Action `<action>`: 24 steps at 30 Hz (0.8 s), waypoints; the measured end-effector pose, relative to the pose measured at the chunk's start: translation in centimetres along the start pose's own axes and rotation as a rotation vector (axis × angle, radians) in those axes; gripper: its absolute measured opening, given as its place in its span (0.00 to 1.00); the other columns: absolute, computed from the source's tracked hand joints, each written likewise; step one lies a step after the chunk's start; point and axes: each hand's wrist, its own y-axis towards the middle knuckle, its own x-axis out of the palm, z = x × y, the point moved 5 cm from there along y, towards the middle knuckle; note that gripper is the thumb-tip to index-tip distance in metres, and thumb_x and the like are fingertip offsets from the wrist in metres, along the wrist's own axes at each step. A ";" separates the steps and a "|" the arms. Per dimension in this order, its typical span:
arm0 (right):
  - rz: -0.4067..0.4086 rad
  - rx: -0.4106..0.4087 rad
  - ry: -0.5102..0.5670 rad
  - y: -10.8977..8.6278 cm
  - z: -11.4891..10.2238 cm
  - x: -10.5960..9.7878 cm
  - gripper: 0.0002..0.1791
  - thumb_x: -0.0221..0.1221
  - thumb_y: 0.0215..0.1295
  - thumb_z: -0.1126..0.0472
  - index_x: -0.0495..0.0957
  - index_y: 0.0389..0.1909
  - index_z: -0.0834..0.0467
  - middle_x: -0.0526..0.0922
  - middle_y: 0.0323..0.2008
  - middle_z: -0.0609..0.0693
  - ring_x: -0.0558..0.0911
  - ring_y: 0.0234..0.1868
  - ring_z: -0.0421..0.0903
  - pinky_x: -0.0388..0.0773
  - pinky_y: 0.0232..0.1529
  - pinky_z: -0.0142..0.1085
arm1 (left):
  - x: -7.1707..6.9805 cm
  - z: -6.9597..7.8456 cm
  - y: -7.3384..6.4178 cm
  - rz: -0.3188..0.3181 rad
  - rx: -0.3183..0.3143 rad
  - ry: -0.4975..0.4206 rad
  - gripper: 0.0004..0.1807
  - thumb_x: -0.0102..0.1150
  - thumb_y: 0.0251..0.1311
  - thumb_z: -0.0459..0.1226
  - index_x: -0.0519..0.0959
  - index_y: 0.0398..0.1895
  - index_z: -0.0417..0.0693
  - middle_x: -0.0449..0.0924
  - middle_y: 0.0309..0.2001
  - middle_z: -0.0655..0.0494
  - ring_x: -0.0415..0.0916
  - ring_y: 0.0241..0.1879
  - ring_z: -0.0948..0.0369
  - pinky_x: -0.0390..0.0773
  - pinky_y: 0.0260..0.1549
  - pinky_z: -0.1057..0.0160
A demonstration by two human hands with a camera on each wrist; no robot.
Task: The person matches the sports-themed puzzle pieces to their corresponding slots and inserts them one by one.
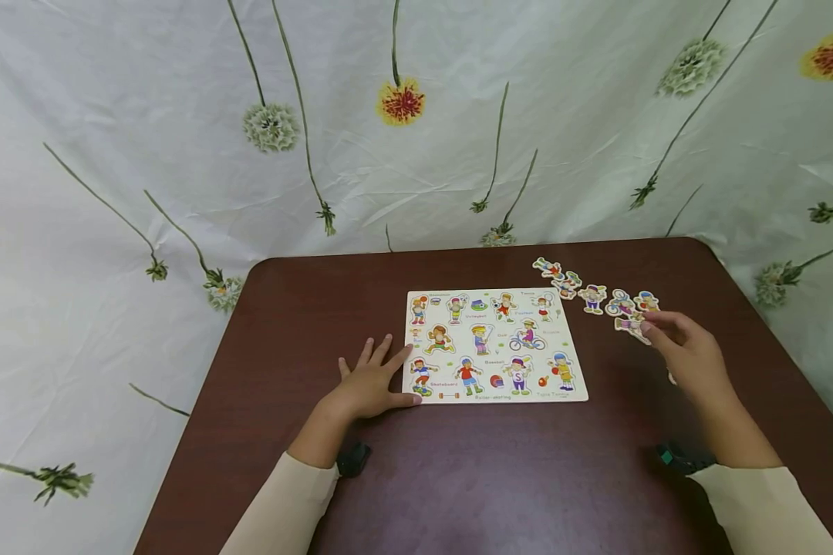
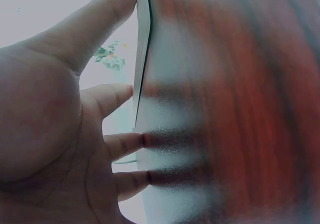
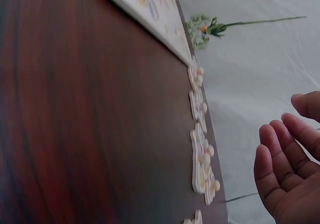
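A white puzzle board (image 1: 496,347) with colourful sports figures lies flat on the table. My left hand (image 1: 371,381) is spread at its left edge, thumb and index fingertip touching the board. The other fingertips come down at the tabletop in the left wrist view. My right hand (image 1: 694,358) is over the loose pieces right of the board, its fingertips right by a figure piece (image 1: 630,329). Nothing sits between its thumb and loosely bent fingers (image 3: 287,144) in the right wrist view. Another piece (image 1: 672,378) shows only its edge below that hand.
Several loose figure pieces with round knobs trail from behind the board's far right corner: a bicycle piece (image 1: 621,303), a purple-trousered figure (image 1: 593,298) and others (image 1: 548,267). The dark brown table (image 1: 500,478) ends at a flowered cloth (image 1: 444,185) hanging behind it.
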 end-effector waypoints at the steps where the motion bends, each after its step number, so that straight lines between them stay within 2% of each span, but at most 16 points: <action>1: -0.003 0.003 -0.023 0.0 0.3 -0.3 0.28 0.56 0.75 0.44 0.75 0.63 0.62 0.73 0.37 0.19 0.74 0.36 0.20 0.73 0.32 0.21 | 0.0 0.0 0.0 0.000 -0.001 -0.002 0.51 0.65 0.58 0.63 0.52 0.81 0.68 0.36 0.84 0.47 0.29 0.82 0.40 0.31 0.66 0.19; 5: -0.009 0.011 -0.091 0.0 1.5 -1.3 0.28 0.56 0.75 0.44 0.76 0.62 0.61 0.71 0.36 0.16 0.72 0.35 0.21 0.72 0.31 0.24 | 0.0 -0.1 0.0 0.003 -0.002 -0.005 0.51 0.66 0.58 0.63 0.52 0.81 0.68 0.37 0.84 0.47 0.29 0.82 0.40 0.32 0.66 0.19; 7: -0.012 0.025 -0.129 0.0 2.0 -1.7 0.28 0.55 0.74 0.43 0.76 0.62 0.59 0.72 0.37 0.19 0.72 0.34 0.23 0.72 0.29 0.27 | 0.0 -0.1 0.0 0.004 -0.001 -0.001 0.51 0.66 0.58 0.63 0.52 0.81 0.68 0.37 0.84 0.47 0.29 0.82 0.40 0.32 0.66 0.19; 9: -0.021 0.040 -0.170 0.0 2.6 -2.0 0.28 0.54 0.75 0.41 0.76 0.62 0.58 0.77 0.43 0.28 0.73 0.37 0.28 0.72 0.30 0.29 | 0.0 0.0 -0.1 0.005 0.002 -0.002 0.51 0.66 0.58 0.63 0.52 0.81 0.68 0.37 0.83 0.47 0.30 0.82 0.40 0.32 0.66 0.19; 11: -0.037 0.041 -0.200 0.0 2.9 -2.2 0.29 0.53 0.76 0.41 0.76 0.63 0.59 0.80 0.51 0.44 0.75 0.43 0.39 0.71 0.31 0.32 | -0.1 0.0 -0.1 0.005 0.003 -0.005 0.51 0.66 0.58 0.63 0.53 0.81 0.67 0.37 0.83 0.46 0.30 0.82 0.40 0.32 0.66 0.19; 13: -0.055 0.023 -0.233 -0.1 3.2 -2.3 0.28 0.52 0.77 0.43 0.75 0.62 0.61 0.77 0.58 0.59 0.76 0.49 0.50 0.69 0.33 0.33 | -0.1 0.0 -0.1 0.004 0.004 -0.007 0.51 0.66 0.58 0.63 0.53 0.81 0.67 0.38 0.83 0.46 0.30 0.82 0.40 0.32 0.66 0.19; 15: -0.070 -0.007 -0.265 0.0 3.5 -2.4 0.26 0.52 0.77 0.47 0.76 0.61 0.64 0.74 0.61 0.68 0.75 0.53 0.60 0.69 0.34 0.34 | -0.1 0.1 -0.1 0.005 0.004 -0.008 0.51 0.66 0.58 0.63 0.53 0.81 0.67 0.38 0.83 0.46 0.30 0.82 0.40 0.32 0.66 0.19; 17: -0.089 -0.040 -0.303 0.1 3.7 -2.4 0.23 0.54 0.77 0.51 0.77 0.58 0.66 0.73 0.58 0.72 0.76 0.53 0.66 0.68 0.34 0.34 | -0.1 0.1 0.0 0.005 0.004 -0.006 0.51 0.66 0.58 0.63 0.53 0.81 0.67 0.38 0.83 0.46 0.30 0.82 0.40 0.32 0.66 0.19; 24: -0.205 -0.148 -0.443 0.2 4.7 -1.9 0.16 0.58 0.73 0.63 0.79 0.53 0.71 0.72 0.49 0.71 0.78 0.43 0.63 0.70 0.31 0.38 | 0.0 0.0 0.0 0.004 0.000 -0.008 0.51 0.66 0.57 0.63 0.53 0.81 0.67 0.37 0.83 0.47 0.29 0.82 0.40 0.31 0.66 0.19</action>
